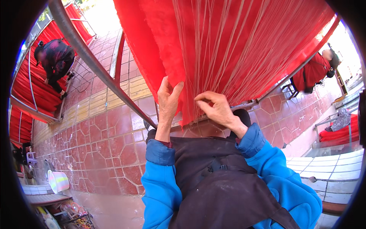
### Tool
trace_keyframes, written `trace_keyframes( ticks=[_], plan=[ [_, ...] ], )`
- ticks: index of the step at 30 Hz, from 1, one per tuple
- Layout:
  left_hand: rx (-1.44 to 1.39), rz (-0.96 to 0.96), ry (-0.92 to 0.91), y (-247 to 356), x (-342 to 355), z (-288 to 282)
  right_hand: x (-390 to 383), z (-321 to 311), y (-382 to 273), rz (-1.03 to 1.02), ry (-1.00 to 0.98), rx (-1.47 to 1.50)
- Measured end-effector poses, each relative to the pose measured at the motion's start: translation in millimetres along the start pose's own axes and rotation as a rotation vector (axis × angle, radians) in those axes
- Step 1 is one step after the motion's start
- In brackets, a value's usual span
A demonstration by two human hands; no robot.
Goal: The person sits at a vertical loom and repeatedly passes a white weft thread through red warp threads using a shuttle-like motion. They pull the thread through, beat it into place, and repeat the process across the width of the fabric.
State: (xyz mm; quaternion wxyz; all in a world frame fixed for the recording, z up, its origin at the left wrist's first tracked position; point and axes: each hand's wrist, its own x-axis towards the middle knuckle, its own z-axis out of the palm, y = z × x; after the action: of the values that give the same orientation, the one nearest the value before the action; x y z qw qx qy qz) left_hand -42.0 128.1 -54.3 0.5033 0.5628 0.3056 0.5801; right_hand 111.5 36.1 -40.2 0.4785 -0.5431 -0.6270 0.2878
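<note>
Seemingly, sorting the loose threads (pixel 209 38) is in hand: red cloth (pixel 150 45) hangs right of the metal frame's (pixel 102 76) left edge; left hand's (pixel 167 101) fingers parted, right hand's (pixel 219 108) curled, any pinch unclear; next calls for fine grip

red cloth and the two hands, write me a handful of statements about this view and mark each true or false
1. The left hand is at the red cloth. True.
2. The right hand holds scissors. False: no tool shows in it; its fingers are by the pale threads.
3. The sleeves are yellow. False: they are blue.
4. The apron is dark. True.
5. The pale bucket is at the right of the picture. False: it is at the lower left.
6. A metal bar runs slantwise on the left side. True.
</note>
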Motion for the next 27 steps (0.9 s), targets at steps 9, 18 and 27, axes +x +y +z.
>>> trace_keyframes(
  ticks=[9,18,27],
  plan=[
    [-0.117,-0.067,0.064,-15,-10,-14,16,39,41,0.277,0.038,0.184],
    [-0.039,-0.103,0.023,-14,-21,-17,10,60,45,0.237,0.020,0.151],
    [0.120,-0.049,0.049,-30,-23,-26,-12,43,13,0.262,-0.148,0.395]
  ],
)
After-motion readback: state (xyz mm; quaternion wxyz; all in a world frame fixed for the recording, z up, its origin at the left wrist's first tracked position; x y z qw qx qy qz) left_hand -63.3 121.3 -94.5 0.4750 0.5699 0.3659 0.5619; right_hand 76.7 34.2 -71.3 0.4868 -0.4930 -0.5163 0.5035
